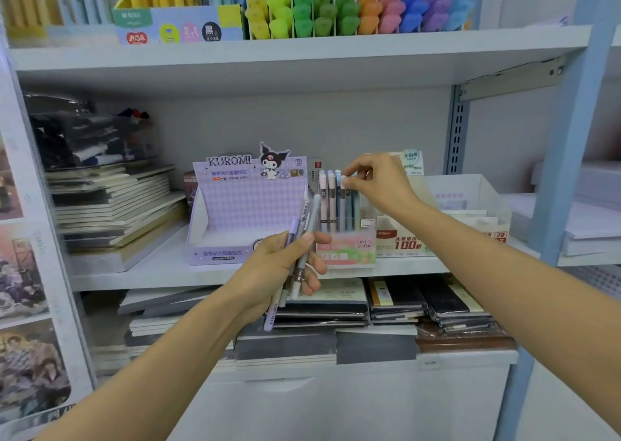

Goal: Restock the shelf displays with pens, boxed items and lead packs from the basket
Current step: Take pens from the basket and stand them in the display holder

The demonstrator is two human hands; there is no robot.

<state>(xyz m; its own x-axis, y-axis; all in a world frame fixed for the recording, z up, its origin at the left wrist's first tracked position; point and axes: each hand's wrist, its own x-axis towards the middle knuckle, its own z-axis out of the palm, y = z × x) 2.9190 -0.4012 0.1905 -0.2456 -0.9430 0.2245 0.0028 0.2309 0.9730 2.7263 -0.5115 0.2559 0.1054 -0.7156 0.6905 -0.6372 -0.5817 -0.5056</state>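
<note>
At the white middle shelf (148, 269), restocking was under way.
Right hand (378, 185) pinched a pale-blue capped pen (343, 192) upright in the clear pink-fronted display box (346, 250), likely seating it; left hand (275, 272), nearer, gripped a bundle of slim pastel pens (307, 222) as ready stock.

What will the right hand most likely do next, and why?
Probably push the pale-capped pen down into the clear pink-based pen display and let go: the right hand pinches its cap, and the left hand holds a bundle of pale pens.
</note>
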